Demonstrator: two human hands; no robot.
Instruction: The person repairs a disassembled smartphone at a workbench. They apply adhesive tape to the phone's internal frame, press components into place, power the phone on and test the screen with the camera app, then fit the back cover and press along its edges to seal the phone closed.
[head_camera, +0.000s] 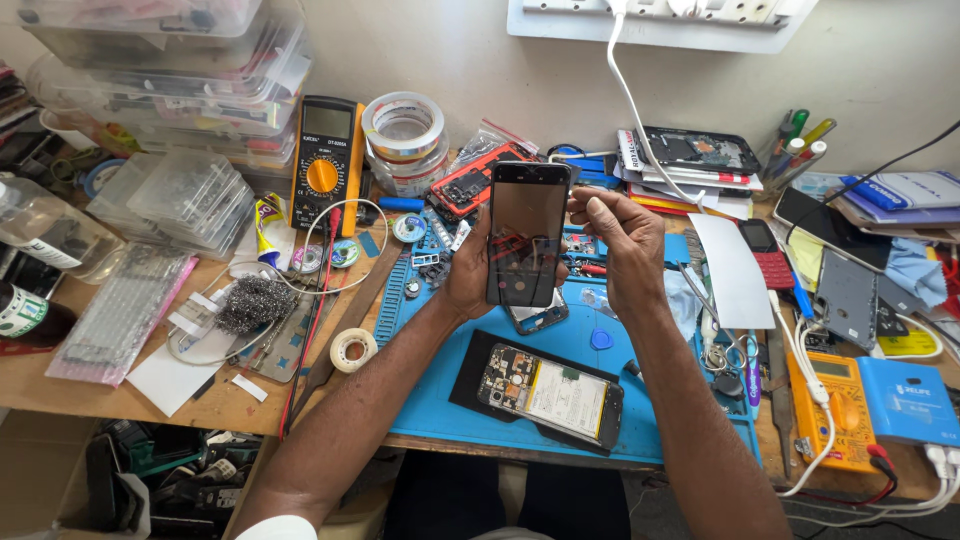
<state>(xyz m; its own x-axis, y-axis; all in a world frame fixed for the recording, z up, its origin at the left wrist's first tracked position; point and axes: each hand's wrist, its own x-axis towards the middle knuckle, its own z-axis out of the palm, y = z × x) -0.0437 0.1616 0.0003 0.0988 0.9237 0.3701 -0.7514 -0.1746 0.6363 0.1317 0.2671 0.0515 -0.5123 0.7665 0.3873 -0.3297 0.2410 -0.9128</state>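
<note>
Over the blue repair mat (440, 400), on which an opened phone (550, 393) lies face-down, the left hand (470, 275) grips a dark screen panel (527, 233) upright by its lower edge. The right hand (622, 245) pinches its right side, seemingly at an inspection step; the panel's thin glass calls for gentle handling.

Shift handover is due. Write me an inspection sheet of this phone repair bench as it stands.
Surface: blue repair mat on a wooden bench.
Job's things: dark phone screen panel held upright; opened phone lying on the mat, its insides showing.
Clutter: yellow multimeter, tape rolls, steel wool, stacked plastic boxes.
Grippers: left hand grips the panel from behind; right hand pinches its upper right edge.
Cables: white cable runs from the wall socket strip; red probe lead crosses the bench.
Surroundings: pale wall.
</note>
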